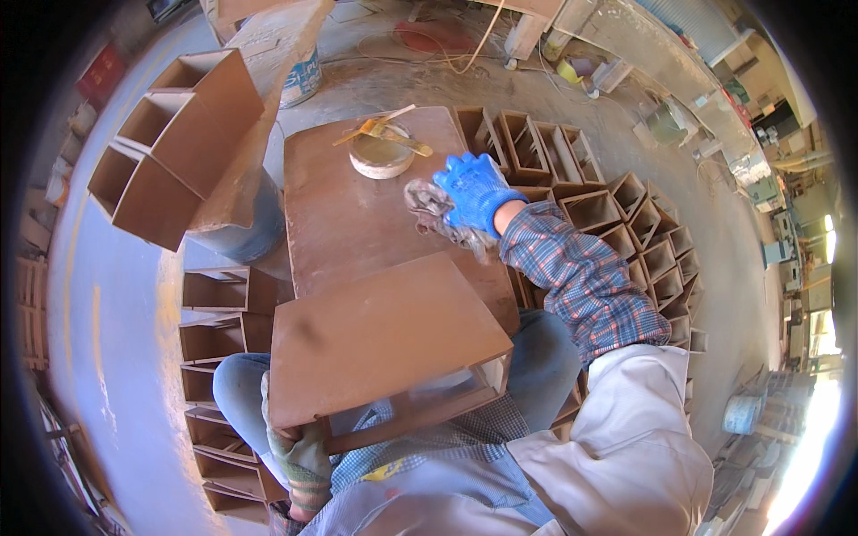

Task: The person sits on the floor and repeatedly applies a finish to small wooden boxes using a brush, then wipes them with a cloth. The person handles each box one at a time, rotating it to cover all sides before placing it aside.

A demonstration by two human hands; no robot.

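Across my lap, tilted, lies a wooden drawer [384,335] with a broad brown front panel facing up and pale wooden sides below. My left hand [308,460], in a grey-green knit glove, grips its lower left corner; the fingertips are hidden under the panel. In a blue glove, my right hand [478,192] is closed round a crumpled, stained rag [431,204]. It is over the right side of a brown board [326,214] in front of me. On that board stands a round white bowl [380,165], with brushes [393,134] laid over its rim.
Several open wooden drawers [594,212] are stacked at the right, and more [214,335] line the left. Brown drawers [192,134] rest on a plank [246,170] at the upper left, above a blue drum [246,223]. Another bucket [302,80] stands beyond. A cable [474,54] crosses the far floor.
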